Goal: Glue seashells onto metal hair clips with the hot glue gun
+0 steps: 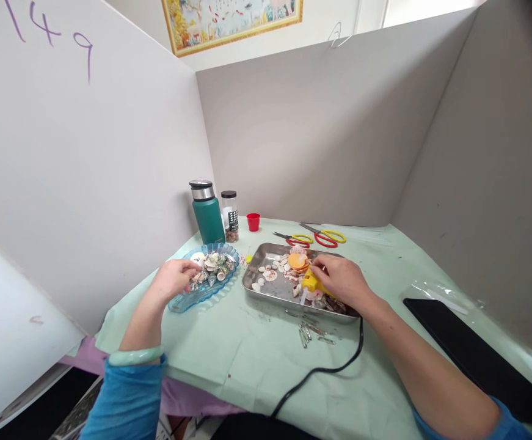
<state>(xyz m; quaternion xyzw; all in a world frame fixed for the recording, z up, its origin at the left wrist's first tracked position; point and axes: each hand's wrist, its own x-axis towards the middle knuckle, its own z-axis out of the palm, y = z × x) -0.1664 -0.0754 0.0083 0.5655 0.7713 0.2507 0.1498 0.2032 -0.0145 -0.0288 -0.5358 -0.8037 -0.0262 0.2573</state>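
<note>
My left hand [177, 278] is at the left edge of a blue glass dish [192, 299] that holds a heap of small shells [215, 266]. Its fingers are bent and close together at the shells; whether anything is between them is too small to tell. My right hand [341, 278] grips a yellow glue gun [312, 282] over the right part of a metal tray [275, 300]. The gun's pale nozzle points down toward the near side of the tray. White, orange and brown shells [297, 261] lie in the tray, some hidden behind the gun and hand.
Behind stand a green bottle [208, 219], a clear jar [230, 220] and a red cup [253, 222]. Two pairs of scissors [325, 238] lie behind the tray. Metal pins [306, 333] and a black cord [318, 370] are in front. A black slab [458, 351] lies right.
</note>
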